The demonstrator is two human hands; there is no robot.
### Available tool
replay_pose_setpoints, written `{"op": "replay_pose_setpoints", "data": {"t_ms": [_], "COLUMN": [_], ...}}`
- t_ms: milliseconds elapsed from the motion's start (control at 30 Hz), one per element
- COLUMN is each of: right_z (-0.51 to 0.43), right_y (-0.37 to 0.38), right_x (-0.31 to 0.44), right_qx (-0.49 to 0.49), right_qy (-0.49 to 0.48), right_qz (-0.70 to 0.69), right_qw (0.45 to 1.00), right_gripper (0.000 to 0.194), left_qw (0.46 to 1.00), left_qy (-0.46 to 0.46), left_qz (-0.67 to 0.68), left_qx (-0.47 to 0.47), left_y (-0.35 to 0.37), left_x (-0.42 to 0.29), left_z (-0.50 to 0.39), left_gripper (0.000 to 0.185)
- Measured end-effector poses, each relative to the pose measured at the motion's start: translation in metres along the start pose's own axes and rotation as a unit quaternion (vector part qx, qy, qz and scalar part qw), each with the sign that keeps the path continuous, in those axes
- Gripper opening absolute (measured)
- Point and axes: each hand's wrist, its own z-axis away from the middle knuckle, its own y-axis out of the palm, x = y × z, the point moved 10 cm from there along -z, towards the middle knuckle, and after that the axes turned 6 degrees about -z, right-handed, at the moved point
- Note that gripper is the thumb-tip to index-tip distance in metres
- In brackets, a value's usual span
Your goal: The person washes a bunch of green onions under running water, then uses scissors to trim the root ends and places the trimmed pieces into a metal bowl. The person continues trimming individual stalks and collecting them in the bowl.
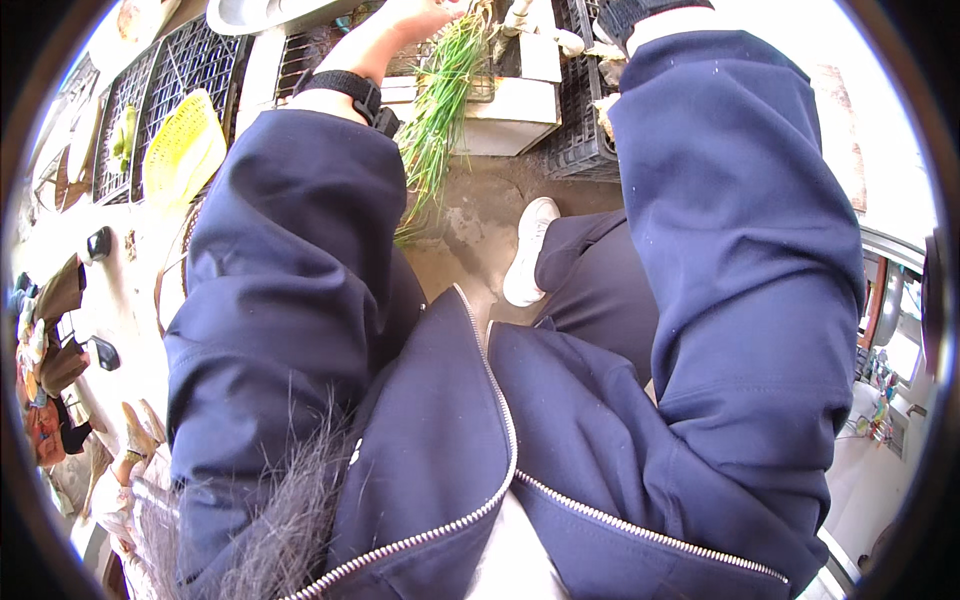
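My left hand (421,18) reaches out at the top edge, partly cut off by it. Its fingers meet the upper end of a bunch of long green onions (448,86), but whether they grip it does not show. The green leaves trail down over the edge of a white box (508,135) towards the floor. A black strap (346,90) circles my left wrist. Only the wrist of my right arm, with a black band (649,13), shows at the top; my right hand is out of view.
Black plastic crates (581,161) stand right of the onions. To the left are a yellow perforated basket (184,150), another black crate (187,67) and a metal basin (259,16). My white shoe (531,251) rests on the concrete floor (469,217). Clothes hang at far left.
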Motion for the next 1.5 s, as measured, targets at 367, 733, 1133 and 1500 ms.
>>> {"op": "replay_pose_setpoints", "data": {"t_ms": [367,733,1133,1500], "right_z": [0.003,0.052,0.394,0.886], "right_y": [0.009,-0.001,-0.119,0.072], "right_x": [0.005,-0.027,-0.229,0.088], "right_qx": [0.043,0.034,0.013,0.306], "right_qy": [0.030,0.085,0.471,0.754], "right_qz": [-0.019,-0.087,-0.330,-0.532], "right_qw": [0.998,0.992,0.818,0.234], "right_gripper": [0.016,0.021,0.031,0.032], "left_qw": [0.998,0.989,0.989,0.961], "left_qy": [0.018,-0.007,-0.031,-0.077], "left_qz": [-0.055,-0.108,-0.131,-0.145], "left_qx": [-0.039,-0.103,0.067,0.222], "left_y": [-0.034,-0.041,0.008,0.036], "left_x": [-0.027,-0.044,-0.022,-0.010], "left_z": [0.035,0.075,0.071,0.081], "left_gripper": [0.034,0.039,0.051,0.053]}}
